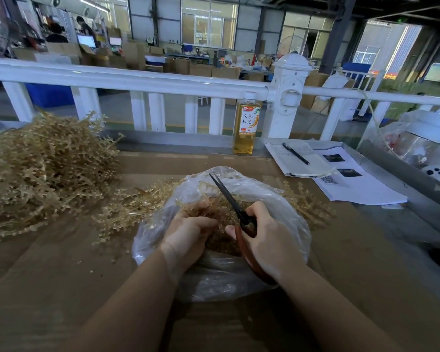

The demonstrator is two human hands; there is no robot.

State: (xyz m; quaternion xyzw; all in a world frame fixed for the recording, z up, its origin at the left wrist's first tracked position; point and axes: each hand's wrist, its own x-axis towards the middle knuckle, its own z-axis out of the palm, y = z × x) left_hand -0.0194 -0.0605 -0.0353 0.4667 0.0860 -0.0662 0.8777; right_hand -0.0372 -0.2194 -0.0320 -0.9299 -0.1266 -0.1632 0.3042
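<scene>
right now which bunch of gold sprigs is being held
The bunch inside the clear plastic bag, gripped by the left hand; the big heap at left lies untouched.

Thin glossy clear plastic bag point(239, 273), dark matt metal scissors point(229, 196), dry tan sprigs point(48, 168), possibly plastic, matt brown tabletop point(61, 288)

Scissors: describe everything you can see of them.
The scissors have long, dark, narrow blades and a glossy red-brown handle. The blades lie almost closed, tips pointing away and to the left. The right hand grips the handle, whose long loop runs under the wrist. They are held over the open clear plastic bag, the blades above the beige sprigs that the left hand holds.
</scene>
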